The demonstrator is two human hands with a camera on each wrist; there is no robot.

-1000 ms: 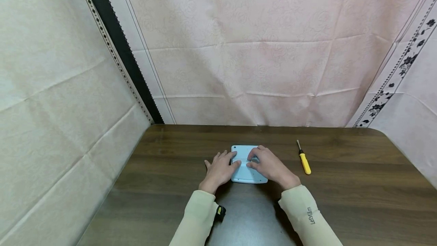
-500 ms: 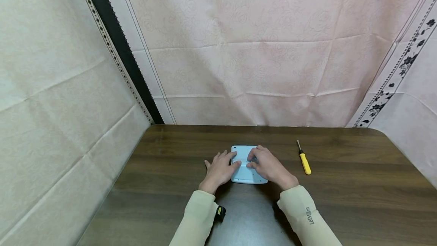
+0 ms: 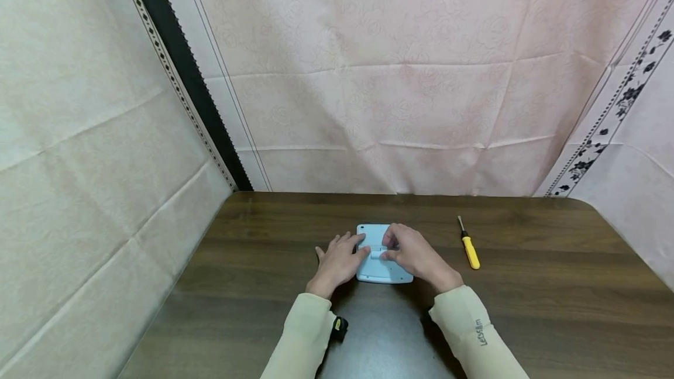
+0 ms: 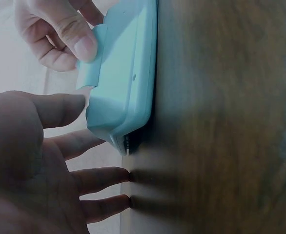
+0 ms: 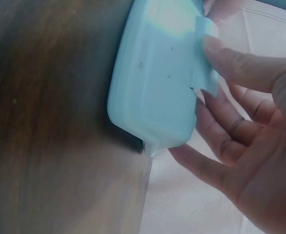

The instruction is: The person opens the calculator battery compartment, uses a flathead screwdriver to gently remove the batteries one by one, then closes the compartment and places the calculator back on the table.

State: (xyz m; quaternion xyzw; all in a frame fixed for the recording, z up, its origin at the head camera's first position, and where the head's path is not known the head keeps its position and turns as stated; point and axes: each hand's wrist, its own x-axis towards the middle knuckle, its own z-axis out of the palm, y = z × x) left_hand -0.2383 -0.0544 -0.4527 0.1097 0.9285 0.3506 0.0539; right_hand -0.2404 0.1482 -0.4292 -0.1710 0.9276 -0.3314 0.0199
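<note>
A light-blue plastic device with rounded corners lies flat on the table, small holes showing in its upper face. From its middle a small light-blue cover stands raised. My right hand pinches this cover, the thumb on its near side and the fingers behind it, partly hidden. At the device's left side, my left hand spreads its fingers straight. Its thumb reaches close to the device's upper face, and in the left wrist view two fingertips come down at the tabletop.
To the right of the device lies a screwdriver with a yellow handle, its tip pointing away. The dark wooden table ends at a patterned light cloth behind it, with more cloth on the left.
My right hand has shifted slightly at the middle of the device, and more of the raised cover shows beside its thumb. The left hand, device and screwdriver stay in place.
</note>
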